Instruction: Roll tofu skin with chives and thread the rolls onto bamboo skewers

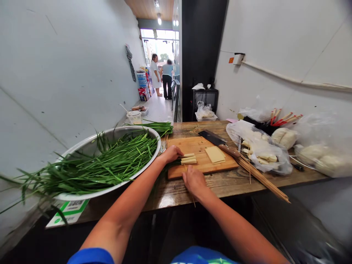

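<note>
My left hand [173, 153] is closed at the left end of several pale yellow rolls [189, 160], apparently tofu sheets wrapped round green chives, lying on the wooden cutting board [176, 174]. My right hand [194, 180] pinches a thin bamboo skewer [194, 201] at the board's front edge, its upper tip close to the rolls. Right of the rolls lies a small stack of flat tofu sheets [215, 155]. A cleaver [213, 138] rests across the board's back right, blade toward the back.
A large metal basin [158, 136] heaped with green chives [121, 157] stands at left. A bundle of bamboo skewers [264, 181] juts past the table's front edge at right. Plastic bags [277, 146] of pale food lie behind it. Two people [162, 75] stand by the far doorway.
</note>
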Motion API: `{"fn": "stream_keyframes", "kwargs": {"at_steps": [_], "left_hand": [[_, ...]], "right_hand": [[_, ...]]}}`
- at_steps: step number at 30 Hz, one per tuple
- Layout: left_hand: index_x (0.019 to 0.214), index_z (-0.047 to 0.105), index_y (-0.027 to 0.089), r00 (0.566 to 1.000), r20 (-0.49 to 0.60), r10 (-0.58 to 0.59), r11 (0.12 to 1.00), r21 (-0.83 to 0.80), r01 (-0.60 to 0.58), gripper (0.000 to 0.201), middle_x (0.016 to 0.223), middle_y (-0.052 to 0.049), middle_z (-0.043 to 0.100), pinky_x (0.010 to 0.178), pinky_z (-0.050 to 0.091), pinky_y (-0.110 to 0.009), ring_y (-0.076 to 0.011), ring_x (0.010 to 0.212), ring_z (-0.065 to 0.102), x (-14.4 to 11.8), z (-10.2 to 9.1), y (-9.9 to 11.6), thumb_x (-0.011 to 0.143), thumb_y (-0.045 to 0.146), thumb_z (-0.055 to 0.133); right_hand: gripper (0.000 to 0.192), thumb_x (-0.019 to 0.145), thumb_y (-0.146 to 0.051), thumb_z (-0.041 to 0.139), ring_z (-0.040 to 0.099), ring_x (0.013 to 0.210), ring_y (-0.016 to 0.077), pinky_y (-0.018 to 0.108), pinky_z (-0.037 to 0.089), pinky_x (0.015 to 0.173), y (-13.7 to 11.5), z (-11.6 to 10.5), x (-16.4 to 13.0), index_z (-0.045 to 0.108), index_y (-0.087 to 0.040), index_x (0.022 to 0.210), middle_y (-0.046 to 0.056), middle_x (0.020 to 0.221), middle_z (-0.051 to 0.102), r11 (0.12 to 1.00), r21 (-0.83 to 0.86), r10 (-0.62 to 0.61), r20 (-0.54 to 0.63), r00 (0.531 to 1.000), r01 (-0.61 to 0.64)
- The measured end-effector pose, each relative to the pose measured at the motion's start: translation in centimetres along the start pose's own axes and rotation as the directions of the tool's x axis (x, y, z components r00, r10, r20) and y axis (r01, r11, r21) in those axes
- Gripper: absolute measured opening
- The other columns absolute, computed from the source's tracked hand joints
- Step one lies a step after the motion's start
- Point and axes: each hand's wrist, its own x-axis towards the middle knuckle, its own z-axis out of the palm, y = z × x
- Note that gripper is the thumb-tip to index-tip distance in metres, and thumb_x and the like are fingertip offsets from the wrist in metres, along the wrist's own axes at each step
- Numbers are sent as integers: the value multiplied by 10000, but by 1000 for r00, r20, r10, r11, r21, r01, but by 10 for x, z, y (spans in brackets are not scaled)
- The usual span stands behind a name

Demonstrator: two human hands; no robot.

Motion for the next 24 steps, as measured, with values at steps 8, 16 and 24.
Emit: {"fn": "stream_keyframes", "kwargs": {"at_steps": [8,16,24], "left_hand": [[846,741,134,999,6,-41,999,1,41,260,832,-60,725,705,471,-198,-146,726,639,-1,-1,2,708,98,524],[864,734,96,998,33,-62,998,18,62,218,868,-104,718,741,479,-209,-173,790,660,0,-5,9,730,129,565],[1045,673,132,987,-112,-112,976,176,131,324,1053,-106,673,870,465,-273,-195,981,624,-18,-8,25,830,101,433]], "right_hand": [[248,884,-241,409,634,718,167,238,338,584,24,24,-16,629,-159,801,79,775,692,987,160,-13,-17,1000,16],[239,859,-223,433,624,699,172,241,309,560,23,31,1,640,-138,775,102,770,691,985,174,12,-27,1000,-7],[268,855,-291,448,601,606,145,217,327,537,26,29,-2,640,-149,734,75,688,680,950,313,-5,-6,1000,7]]}}
